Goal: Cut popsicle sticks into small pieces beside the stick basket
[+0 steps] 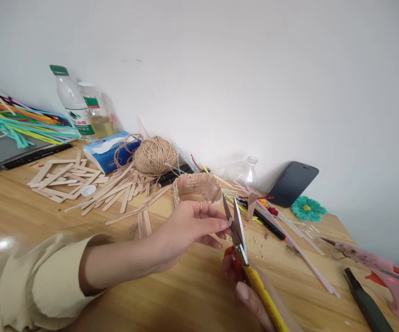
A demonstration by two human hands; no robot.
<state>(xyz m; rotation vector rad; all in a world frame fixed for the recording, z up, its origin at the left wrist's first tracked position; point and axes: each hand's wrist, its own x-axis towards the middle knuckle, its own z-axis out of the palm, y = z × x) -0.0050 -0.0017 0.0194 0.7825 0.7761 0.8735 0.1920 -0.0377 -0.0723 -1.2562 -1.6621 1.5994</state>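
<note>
Over the wooden table (pixel 171 299), on the near side of a wavy-rimmed round container (pixel 196 186), the left hand (pixel 185 226) pinches a small pale scrap (pixel 230 222) between thumb and fingers, right at the parted blades of the scissors (pixel 242 252). The right hand (pixel 251 299) is closed around the scissors' yellow and red handles, blades pointing up and away; how its fingers sit in the loops is partly hidden. The scrap looks like thin wood, so probably very light, stiff and apt to split or flick away; its outer edge seems the place to hold, fingertips back from the metal. The scissors should be rigid, their blades smooth and sharp, so only the handles suit gripping. Loose craft sticks (pixel 119 189) lie beyond the left arm
</note>
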